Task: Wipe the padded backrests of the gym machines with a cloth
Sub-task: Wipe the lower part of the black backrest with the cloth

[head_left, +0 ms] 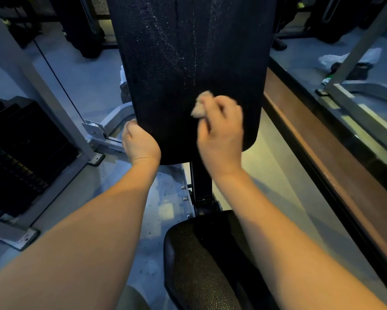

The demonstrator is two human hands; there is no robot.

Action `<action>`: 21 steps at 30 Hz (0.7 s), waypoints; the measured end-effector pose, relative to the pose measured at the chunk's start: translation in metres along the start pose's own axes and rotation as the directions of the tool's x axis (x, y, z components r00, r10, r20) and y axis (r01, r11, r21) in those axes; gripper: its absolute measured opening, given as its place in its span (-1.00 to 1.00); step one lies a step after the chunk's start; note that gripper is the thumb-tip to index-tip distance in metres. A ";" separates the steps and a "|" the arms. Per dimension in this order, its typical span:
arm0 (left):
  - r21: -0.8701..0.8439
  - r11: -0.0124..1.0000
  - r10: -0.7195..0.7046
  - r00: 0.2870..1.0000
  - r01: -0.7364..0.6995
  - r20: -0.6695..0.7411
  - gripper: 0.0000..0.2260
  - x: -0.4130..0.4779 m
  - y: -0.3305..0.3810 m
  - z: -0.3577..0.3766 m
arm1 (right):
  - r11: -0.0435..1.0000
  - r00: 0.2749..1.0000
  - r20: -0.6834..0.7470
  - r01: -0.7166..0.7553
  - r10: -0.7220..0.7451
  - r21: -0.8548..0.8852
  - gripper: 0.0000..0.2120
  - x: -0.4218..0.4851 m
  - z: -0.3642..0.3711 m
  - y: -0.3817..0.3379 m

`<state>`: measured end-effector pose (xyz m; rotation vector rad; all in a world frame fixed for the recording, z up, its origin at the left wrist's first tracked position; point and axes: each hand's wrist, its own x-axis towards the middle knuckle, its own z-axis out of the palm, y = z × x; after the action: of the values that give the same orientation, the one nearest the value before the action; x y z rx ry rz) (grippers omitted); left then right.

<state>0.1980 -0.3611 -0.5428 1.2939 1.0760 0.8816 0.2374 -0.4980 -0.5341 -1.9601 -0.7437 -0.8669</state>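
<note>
Above a black pebbled seat pad (201,265), a person's left hand (140,142) curls around the lower left edge of a black padded backrest (177,63). The blurred right hand (221,130) clutches a small crumpled beige cloth (200,106) against its lower right face. Pale speckled streaks run down the pad's upper centre. A weight stack (20,153) stands at left.
</note>
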 end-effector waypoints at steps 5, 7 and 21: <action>0.035 0.999 0.003 1.000 -0.003 0.006 -0.70 -0.001 0.001 -0.002 | 0.982 0.980 0.113 0.175 -0.166 -0.074 -0.63 0.006 -0.013 0.023; 0.050 0.999 0.006 1.000 -0.006 0.008 -0.69 -0.002 0.001 -0.002 | 0.989 1.000 -0.008 0.004 -0.005 -0.145 -0.61 0.015 -0.031 0.050; 0.083 0.996 0.018 1.000 -0.019 0.009 -0.67 0.001 -0.001 -0.003 | 0.986 0.993 0.045 -0.106 0.112 -0.126 -0.61 -0.003 -0.034 0.055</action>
<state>0.1955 -0.3596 -0.5433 1.3776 1.1056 0.8518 0.2672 -0.5533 -0.5484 -2.1192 -0.6183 -0.8153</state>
